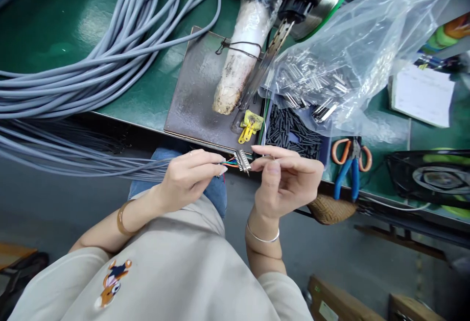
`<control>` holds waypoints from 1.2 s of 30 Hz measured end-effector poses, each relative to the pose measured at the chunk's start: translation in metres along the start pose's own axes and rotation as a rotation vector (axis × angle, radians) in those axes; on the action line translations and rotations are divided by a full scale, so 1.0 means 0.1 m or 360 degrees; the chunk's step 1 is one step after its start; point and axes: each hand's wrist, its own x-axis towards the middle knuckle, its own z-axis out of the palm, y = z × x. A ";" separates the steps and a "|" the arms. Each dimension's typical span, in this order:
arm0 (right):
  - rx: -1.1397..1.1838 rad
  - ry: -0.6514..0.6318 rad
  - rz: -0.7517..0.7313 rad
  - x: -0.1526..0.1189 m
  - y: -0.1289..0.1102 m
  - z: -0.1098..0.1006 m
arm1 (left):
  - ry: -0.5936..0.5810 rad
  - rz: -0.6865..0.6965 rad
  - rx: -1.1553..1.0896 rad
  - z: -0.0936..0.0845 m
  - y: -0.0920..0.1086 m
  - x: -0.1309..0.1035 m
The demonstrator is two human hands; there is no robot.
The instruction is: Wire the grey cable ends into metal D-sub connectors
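My left hand (193, 174) pinches the thin coloured wires (230, 163) at the end of a grey cable. At their tips sits a metal multi-pin connector (242, 160), held in the air just off the bench edge. My right hand (288, 176) is to the right of the connector, with its fingertips close to it; whether they touch it I cannot tell. Its thumb presses against the fingers, and a tiny thing between them is too small to name. Just beyond the connector lies a yellow clip-like piece (249, 127) on a dark board (198, 81).
Grey cables (121, 61) cover the bench's left side. A soldering iron (264, 61) and a wrapped white tube (238, 56) point toward me. On the right are a blue tray of black sleeves (293, 135), a plastic bag of connectors (312, 81), pliers (350, 166) and a fan (436, 179).
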 end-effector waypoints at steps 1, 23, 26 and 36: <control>-0.0006 0.0012 -0.0015 -0.01 0.01 0.00 | -0.0005 0.0041 0.0037 0.01 0.00 -0.01; 0.0086 -0.0311 -0.0111 -0.17 0.18 -0.04 | 0.0043 -0.0622 -0.0891 -0.05 0.12 0.13; 0.0064 -0.0309 0.0234 -0.11 0.05 -0.05 | 0.0015 -0.0392 -0.0778 -0.04 0.09 0.12; -0.0376 -0.0038 0.0101 0.04 -0.11 -0.02 | -0.0006 -0.1060 -0.0863 0.07 0.05 0.19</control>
